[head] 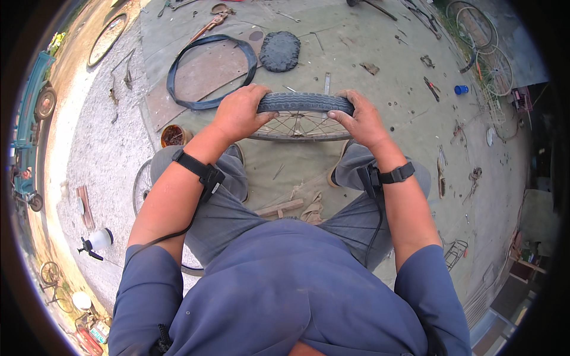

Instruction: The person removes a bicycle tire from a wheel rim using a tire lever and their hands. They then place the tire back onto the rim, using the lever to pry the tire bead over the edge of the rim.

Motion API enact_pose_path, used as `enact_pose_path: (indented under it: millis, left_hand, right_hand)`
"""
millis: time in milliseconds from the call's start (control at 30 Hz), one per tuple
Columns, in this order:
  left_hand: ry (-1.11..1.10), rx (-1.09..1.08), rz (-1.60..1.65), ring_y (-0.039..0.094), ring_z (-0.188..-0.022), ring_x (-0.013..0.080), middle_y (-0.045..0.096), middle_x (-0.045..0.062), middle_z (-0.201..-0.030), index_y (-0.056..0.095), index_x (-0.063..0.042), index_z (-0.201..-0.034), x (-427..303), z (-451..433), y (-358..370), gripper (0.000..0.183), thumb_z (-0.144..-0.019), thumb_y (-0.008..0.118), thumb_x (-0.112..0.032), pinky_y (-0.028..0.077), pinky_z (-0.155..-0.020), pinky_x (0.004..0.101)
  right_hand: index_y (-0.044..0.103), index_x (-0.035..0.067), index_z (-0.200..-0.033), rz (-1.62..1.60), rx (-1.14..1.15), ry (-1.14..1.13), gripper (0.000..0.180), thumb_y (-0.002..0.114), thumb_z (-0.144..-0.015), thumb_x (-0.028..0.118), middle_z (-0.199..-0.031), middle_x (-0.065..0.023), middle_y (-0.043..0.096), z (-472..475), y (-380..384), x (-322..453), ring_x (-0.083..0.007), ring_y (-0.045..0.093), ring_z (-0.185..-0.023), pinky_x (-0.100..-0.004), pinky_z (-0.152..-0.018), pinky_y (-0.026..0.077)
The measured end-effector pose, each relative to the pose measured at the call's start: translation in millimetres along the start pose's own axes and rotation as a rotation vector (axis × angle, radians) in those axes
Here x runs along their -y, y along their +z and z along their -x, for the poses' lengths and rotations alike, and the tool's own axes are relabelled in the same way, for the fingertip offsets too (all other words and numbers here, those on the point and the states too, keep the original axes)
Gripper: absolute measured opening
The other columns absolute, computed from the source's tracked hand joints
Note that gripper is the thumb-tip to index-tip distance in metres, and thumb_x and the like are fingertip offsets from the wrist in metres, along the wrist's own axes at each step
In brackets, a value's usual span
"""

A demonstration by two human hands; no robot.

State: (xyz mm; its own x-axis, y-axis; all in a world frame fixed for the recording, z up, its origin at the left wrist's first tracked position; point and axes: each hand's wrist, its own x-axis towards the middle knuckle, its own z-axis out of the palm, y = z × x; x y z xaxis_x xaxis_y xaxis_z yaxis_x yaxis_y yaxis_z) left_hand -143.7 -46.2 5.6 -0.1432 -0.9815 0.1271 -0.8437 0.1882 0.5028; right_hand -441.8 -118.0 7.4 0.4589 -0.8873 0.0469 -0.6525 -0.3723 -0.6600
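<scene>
A spoked bicycle wheel with a black tyre (pixel 307 101) stands upright in front of me, between my feet. My left hand (pixel 244 111) grips the tyre's top left part, thumb on the near side. My right hand (pixel 361 116) grips the top right part in the same way. Below the tread, the spokes (pixel 297 123) and the lower rim show. Behind my left hand, a loose black rubber ring, a tyre or tube (pixel 171 75), lies on a brown board (pixel 156 104). A dark, rough-edged flat pad (pixel 279 51) lies beyond the wheel.
A pipe wrench (pixel 216 21), a spanner (pixel 288 17) and pliers (pixel 432 89) lie on the ground sheet. A tin (pixel 174 135) stands by my left knee, a blue cup (pixel 461 90) lies at right. Wood scraps (pixel 280 208) and a brush (pixel 441 180) lie nearer. A spray bottle (pixel 100 240) is at left.
</scene>
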Motion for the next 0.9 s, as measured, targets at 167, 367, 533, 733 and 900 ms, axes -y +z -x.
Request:
enact_pose_path:
  millis: [167,367,533,733,900]
  left_hand:
    - [0.140,-0.089,0.030,0.067,-0.097,0.0354,0.068,0.011,-0.100,0.069,-0.007,-0.111,0.6,-6.5,-1.9,0.043,-0.082,0.085,-0.033,0.056,-0.082,0.0454]
    - [0.225,-0.099,-0.091,0.067,-0.093,0.0334,0.067,0.010,-0.096,0.069,-0.008,-0.106,-19.9,-10.6,2.2,0.041,-0.081,0.085,-0.035,0.055,-0.077,0.0443]
    - [0.223,0.010,-0.100,0.068,-0.089,0.0364,0.069,0.012,-0.094,0.069,-0.008,-0.106,-13.9,-17.1,4.3,0.041,-0.083,0.082,-0.040,0.054,-0.075,0.0468]
    - [0.179,0.156,0.024,0.068,-0.082,0.0396,0.071,0.016,-0.085,0.074,-0.007,-0.099,-3.7,-43.4,-2.1,0.037,-0.086,0.081,-0.040,0.054,-0.072,0.0482]
    - [0.124,0.288,0.100,0.069,-0.079,0.0412,0.071,0.018,-0.078,0.075,-0.006,-0.098,1.7,-63.9,-8.0,0.043,-0.086,0.080,-0.047,0.054,-0.071,0.0490]
  right_hand:
    - [0.068,0.006,-0.118,0.161,0.009,-0.177,0.052,0.089,-0.079,0.033,-0.108,-0.0132,0.070,-2.9,-4.6,11.8,-0.0349,0.068,-0.099,-0.0418,-0.086,0.055]
    - [0.069,0.007,-0.112,0.211,-0.039,-0.269,0.052,0.088,-0.079,0.041,-0.101,-0.0122,0.069,-7.7,24.9,27.7,-0.0362,0.067,-0.096,-0.0456,-0.081,0.054]
    - [0.069,0.007,-0.110,0.164,-0.047,-0.266,0.045,0.083,-0.084,0.042,-0.100,-0.0124,0.070,-10.5,42.8,18.6,-0.0376,0.068,-0.093,-0.0469,-0.077,0.055]
    - [0.072,0.005,-0.100,0.060,0.034,-0.204,0.043,0.079,-0.088,0.046,-0.092,-0.0151,0.072,-26.7,36.6,11.1,-0.0383,0.069,-0.087,-0.0462,-0.074,0.055]
    - [0.074,0.003,-0.097,-0.054,0.139,-0.101,0.037,0.081,-0.090,0.038,-0.088,-0.0155,0.070,-40.9,30.7,8.4,-0.0337,0.067,-0.080,-0.0414,-0.073,0.053]
